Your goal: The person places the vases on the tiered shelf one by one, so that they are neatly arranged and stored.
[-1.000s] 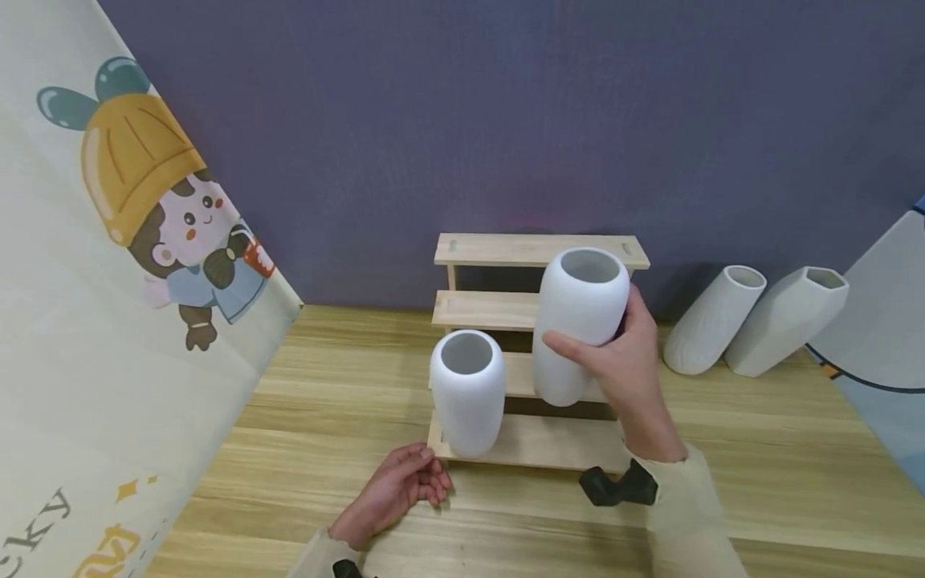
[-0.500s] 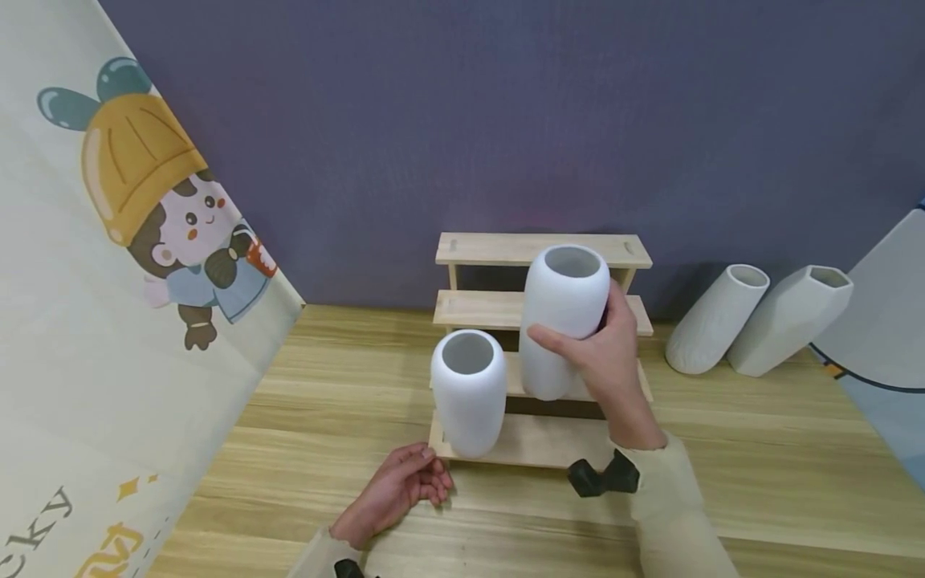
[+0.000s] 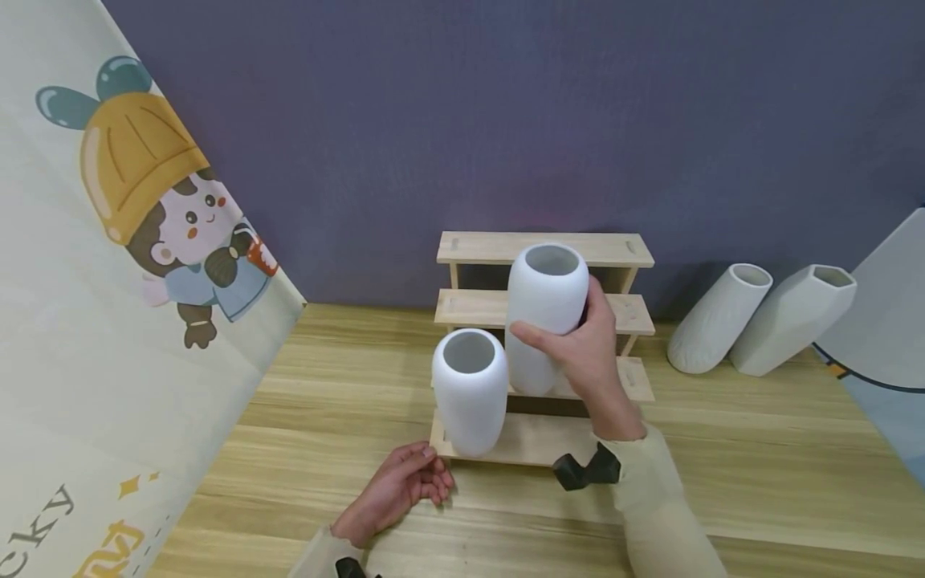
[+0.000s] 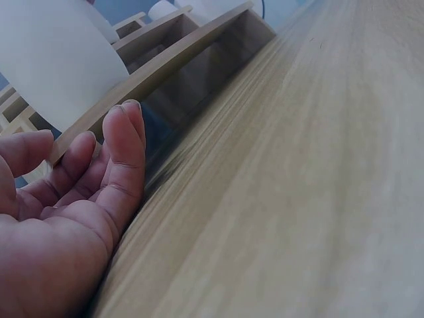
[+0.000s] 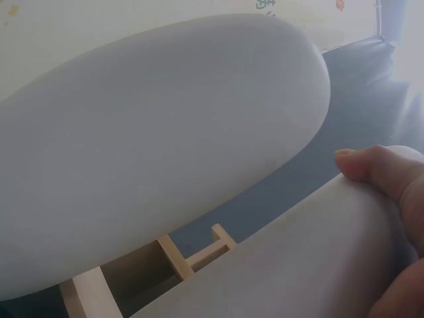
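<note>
My right hand (image 3: 587, 345) grips a tall white vase (image 3: 547, 301) from its right side, thumb across the front. The vase stands upright over the second step of a stepped wooden display rack (image 3: 545, 440); whether its base touches the step cannot be seen. A shorter-looking white vase (image 3: 471, 401) stands on the left of the bottom step, just in front and left of the held one. At that step's front left corner, my left hand (image 3: 397, 488) pinches the board between thumb and fingers, as the left wrist view shows; its other fingers are loosely curled.
Two more white vases, one round-mouthed (image 3: 715, 321) and one angular (image 3: 791, 321), lean to the right on the wooden table (image 3: 759, 457), right of the rack. A dark blue panel (image 3: 506, 120) rises behind. A cartoon-printed panel (image 3: 72, 281) borders the left side.
My right hand has carried the tall vase leftward along the rack, nearer the standing vase. The left hand has stayed at the rack's corner.
</note>
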A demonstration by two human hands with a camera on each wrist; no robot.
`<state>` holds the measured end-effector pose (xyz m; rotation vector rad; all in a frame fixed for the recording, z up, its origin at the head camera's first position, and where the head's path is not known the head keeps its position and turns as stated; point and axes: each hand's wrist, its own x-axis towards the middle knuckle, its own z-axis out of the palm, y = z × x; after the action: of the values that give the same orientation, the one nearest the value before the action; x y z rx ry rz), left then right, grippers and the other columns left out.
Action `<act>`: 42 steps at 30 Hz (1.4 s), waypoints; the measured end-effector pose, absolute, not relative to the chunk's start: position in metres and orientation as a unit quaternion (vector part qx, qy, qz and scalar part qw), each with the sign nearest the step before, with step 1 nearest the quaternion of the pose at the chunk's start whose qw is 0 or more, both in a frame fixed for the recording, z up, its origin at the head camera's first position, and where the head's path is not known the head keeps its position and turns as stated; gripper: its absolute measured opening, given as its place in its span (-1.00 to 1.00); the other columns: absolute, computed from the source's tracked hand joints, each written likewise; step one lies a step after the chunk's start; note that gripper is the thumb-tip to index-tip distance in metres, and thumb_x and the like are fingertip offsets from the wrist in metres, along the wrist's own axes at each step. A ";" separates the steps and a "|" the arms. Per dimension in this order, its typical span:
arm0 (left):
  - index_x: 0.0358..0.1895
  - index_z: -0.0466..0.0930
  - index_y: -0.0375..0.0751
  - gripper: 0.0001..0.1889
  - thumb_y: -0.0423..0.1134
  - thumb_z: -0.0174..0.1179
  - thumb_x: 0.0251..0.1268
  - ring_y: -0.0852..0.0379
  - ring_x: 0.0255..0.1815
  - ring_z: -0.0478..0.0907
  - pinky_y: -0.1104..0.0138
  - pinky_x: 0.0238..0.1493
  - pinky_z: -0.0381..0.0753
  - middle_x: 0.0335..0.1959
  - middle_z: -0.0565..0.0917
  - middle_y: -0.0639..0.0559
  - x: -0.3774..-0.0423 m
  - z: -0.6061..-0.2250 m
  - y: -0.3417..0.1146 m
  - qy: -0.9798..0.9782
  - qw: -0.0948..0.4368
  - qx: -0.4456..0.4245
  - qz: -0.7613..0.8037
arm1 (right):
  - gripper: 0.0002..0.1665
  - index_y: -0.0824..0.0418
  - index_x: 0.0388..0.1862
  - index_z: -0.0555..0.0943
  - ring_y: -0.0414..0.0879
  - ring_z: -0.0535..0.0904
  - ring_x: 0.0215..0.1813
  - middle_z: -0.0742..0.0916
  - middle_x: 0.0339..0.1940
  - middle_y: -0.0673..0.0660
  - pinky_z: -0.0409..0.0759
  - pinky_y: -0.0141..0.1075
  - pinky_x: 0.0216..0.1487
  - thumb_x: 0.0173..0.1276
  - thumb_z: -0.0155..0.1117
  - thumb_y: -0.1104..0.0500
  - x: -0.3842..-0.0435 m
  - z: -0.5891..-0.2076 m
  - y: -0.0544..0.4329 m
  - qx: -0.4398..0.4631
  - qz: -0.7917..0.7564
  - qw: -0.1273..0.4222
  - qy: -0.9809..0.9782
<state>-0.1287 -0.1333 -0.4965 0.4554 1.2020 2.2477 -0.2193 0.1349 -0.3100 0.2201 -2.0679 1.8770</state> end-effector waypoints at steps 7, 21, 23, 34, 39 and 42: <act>-0.15 0.53 -0.18 -0.64 -0.30 -0.33 0.68 0.25 -0.24 0.73 0.46 -0.22 0.72 -0.21 0.78 0.04 -0.126 -0.497 -0.139 0.443 0.278 0.172 0.835 | 0.03 0.16 0.34 0.42 -0.11 0.62 -0.04 0.64 0.02 -0.09 0.61 -0.33 -0.03 -0.20 0.65 0.40 -0.215 -0.313 0.125 0.095 0.666 0.179 -0.718; -0.14 0.54 -0.17 -0.64 -0.32 -0.34 0.67 0.25 -0.23 0.73 0.47 -0.22 0.72 -0.20 0.78 0.03 -0.119 -0.499 -0.150 0.440 0.285 0.180 0.832 | 0.03 0.16 0.34 0.41 -0.10 0.61 -0.03 0.64 0.04 -0.06 0.60 -0.34 -0.03 -0.20 0.65 0.39 -0.201 -0.317 0.110 0.096 0.665 0.186 -0.717; -0.14 0.54 -0.17 -0.64 -0.33 -0.34 0.67 0.25 -0.23 0.73 0.47 -0.22 0.72 -0.20 0.78 0.03 -0.118 -0.500 -0.152 0.439 0.286 0.183 0.832 | 0.04 0.16 0.34 0.41 -0.10 0.61 -0.03 0.64 0.04 -0.06 0.60 -0.34 -0.03 -0.20 0.65 0.40 -0.200 -0.318 0.108 0.096 0.666 0.187 -0.716; -0.14 0.54 -0.17 -0.64 -0.32 -0.34 0.67 0.25 -0.23 0.73 0.47 -0.21 0.73 -0.20 0.77 0.04 -0.114 -0.500 -0.160 0.441 0.296 0.185 0.827 | 0.06 0.14 0.38 0.33 -0.08 0.58 0.01 0.61 0.13 0.07 0.58 -0.26 0.04 -0.14 0.63 0.38 -0.190 -0.317 0.104 0.089 0.654 0.164 -0.733; -0.15 0.54 -0.15 -0.65 -0.29 -0.31 0.68 0.25 -0.24 0.72 0.46 -0.22 0.72 -0.22 0.77 0.05 -0.112 -0.499 -0.165 0.445 0.304 0.172 0.825 | 0.11 0.05 0.44 0.25 -0.02 0.56 0.08 0.57 0.20 0.06 0.57 -0.14 0.11 -0.07 0.63 0.35 -0.183 -0.315 0.103 0.095 0.656 0.133 -0.736; -0.16 0.55 -0.15 -0.66 -0.28 -0.29 0.68 0.25 -0.25 0.72 0.46 -0.23 0.73 -0.22 0.77 0.05 -0.111 -0.500 -0.167 0.448 0.307 0.168 0.823 | 0.12 0.00 0.46 0.23 -0.01 0.55 0.12 0.55 0.22 0.04 0.57 -0.09 0.14 -0.03 0.62 0.34 -0.180 -0.315 0.103 0.098 0.660 0.120 -0.735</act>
<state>-0.1115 -0.1666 -0.4996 0.4432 1.1839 2.1774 -0.1796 0.1035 -0.3146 0.2867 -2.1494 1.9278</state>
